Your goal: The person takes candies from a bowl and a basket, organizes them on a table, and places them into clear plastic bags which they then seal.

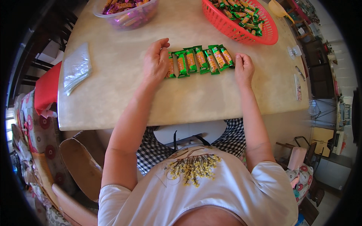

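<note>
A row of several green-and-orange wrapped snack bars (200,60) lies side by side on the cream table (195,99). My left hand (157,60) rests at the row's left end, partly covering the leftmost bar; its fingers are curled, and whether they grip that bar is hidden. At the right end, my right hand (244,67) lies beside the last bar with its fingers curled in; nothing shows in them. Beyond the row, a red plastic basket (237,32) holds many more green packets. A clear plastic tub (133,21) with purple-wrapped packets stands at the far left.
Clear plastic bags (77,67) lie near the table's left edge. On the right are a yellow scoop (278,8), a pen (300,73) and a small printed strip (297,87). A cardboard box (82,166) stands below the table, left.
</note>
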{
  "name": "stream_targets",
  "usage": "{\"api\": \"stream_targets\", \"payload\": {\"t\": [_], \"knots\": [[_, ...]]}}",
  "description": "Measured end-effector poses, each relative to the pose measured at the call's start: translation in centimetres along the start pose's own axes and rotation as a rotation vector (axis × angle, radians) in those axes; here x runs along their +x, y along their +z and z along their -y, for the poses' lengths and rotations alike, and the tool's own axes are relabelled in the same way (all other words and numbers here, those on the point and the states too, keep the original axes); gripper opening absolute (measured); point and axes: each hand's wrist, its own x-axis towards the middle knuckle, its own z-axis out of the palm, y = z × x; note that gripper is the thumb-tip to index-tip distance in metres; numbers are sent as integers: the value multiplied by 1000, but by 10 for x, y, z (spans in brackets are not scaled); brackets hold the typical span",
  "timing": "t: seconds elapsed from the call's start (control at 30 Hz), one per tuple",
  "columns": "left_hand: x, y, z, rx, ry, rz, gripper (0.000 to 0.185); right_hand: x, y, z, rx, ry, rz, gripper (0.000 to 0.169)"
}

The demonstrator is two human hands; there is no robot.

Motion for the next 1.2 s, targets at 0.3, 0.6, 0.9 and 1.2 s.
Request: {"api": "stream_targets", "payload": {"t": [0.3,0.6,0.9,1.2], "knots": [[2,-6,3,-123,-99,-15,34,7,6,-8,-1,8,-38,18],[-14,-22,9,466,250,264,43,1,1,-25,298,187,45,20],[-78,-73,-14,792,276,199,37,-37,-22,-11,384,166,129,18],[-116,-68,-61,851,168,219,19,-80,-15,33,478,171,283,9]]}}
